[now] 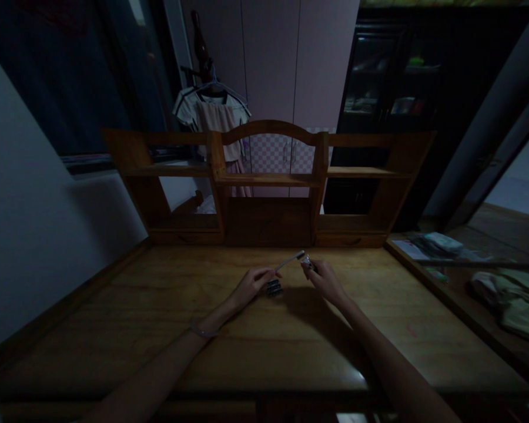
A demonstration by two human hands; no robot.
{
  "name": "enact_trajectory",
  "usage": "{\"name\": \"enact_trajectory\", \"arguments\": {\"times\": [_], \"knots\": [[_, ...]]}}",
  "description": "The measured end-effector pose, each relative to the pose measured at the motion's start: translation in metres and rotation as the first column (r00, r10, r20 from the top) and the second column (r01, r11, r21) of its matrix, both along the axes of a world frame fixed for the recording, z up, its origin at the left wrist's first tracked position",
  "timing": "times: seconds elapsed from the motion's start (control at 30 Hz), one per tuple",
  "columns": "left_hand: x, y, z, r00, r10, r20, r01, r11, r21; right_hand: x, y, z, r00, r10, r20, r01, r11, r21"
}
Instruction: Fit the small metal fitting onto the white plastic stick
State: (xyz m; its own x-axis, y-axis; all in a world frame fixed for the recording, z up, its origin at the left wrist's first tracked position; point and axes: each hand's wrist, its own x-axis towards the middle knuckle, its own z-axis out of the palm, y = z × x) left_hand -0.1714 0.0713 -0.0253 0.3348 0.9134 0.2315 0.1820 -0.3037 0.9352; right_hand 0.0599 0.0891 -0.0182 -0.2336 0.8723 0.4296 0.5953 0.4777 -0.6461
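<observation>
My left hand is closed round the thin handle of a toothbrush, whose dark-bristled head points up and to the right. Close by on the right, my right hand grips a small silvery thing that looks like a razor; most of it is covered by the fingers. The brush head is very near the silvery end, but I cannot tell whether they touch. Beside my left fingers, a small black ribbed block, perhaps a pack of razor cartridges, lies on the wooden desk.
A wooden shelf unit stands along the desk's back edge. To the right, a lower surface holds papers and packets and a pale cloth bag. Clothes hang behind the shelf, before a pink wardrobe. The room is dim.
</observation>
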Motion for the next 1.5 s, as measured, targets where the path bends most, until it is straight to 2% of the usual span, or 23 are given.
{"name": "enact_trajectory", "arguments": {"times": [0.1,0.3,0.43,0.67,0.8,0.93,1.03,1.13,1.3,1.5], "knots": [[0.0001,0.0010,-0.0006,1.000,-0.006,0.006,0.006,1.000,-0.008,-0.0007,-0.0021,0.0025,0.998,0.056,-0.041,-0.055,0.998,0.026],[-0.0015,0.0002,0.0027,1.000,-0.021,0.001,0.021,1.000,-0.018,0.0023,0.0029,-0.0028,0.999,-0.023,0.042,0.023,1.000,0.006],[-0.0006,-0.0012,0.0031,1.000,-0.016,0.012,0.016,1.000,-0.011,0.0015,0.0045,-0.0063,0.995,-0.044,0.093,0.047,0.999,-0.028],[0.0001,0.0003,0.0000,1.000,0.009,0.000,-0.009,1.000,0.012,0.0011,0.0039,-0.0056,0.991,-0.068,0.113,0.070,0.998,-0.009],[0.0001,0.0015,-0.0006,1.000,-0.012,0.006,0.012,1.000,0.020,0.0013,0.0022,-0.0032,0.996,-0.051,0.078,0.050,0.999,0.010],[-0.0004,0.0007,-0.0003,1.000,-0.011,-0.004,0.011,0.999,-0.033,0.0011,0.0002,0.0003,0.999,-0.041,0.026,0.040,0.999,0.036],[-0.0005,0.0003,-0.0011,1.000,-0.021,0.007,0.021,0.998,-0.056,0.0010,0.0010,-0.0008,0.999,-0.037,0.037,0.037,0.999,0.005],[0.0004,0.0009,-0.0026,0.999,-0.037,0.016,0.038,0.997,-0.064,-0.0001,0.0022,-0.0044,0.998,0.005,0.067,-0.003,1.000,-0.028],[0.0006,0.0019,-0.0020,0.999,-0.027,0.026,0.028,0.999,-0.037,-0.0022,0.0004,-0.0048,0.996,0.087,0.012,-0.087,0.996,0.008],[-0.0011,0.0003,0.0011,0.999,-0.012,0.033,0.014,0.999,-0.037,-0.0017,0.0000,-0.0023,0.998,0.055,0.030,-0.055,0.998,-0.001]]}}
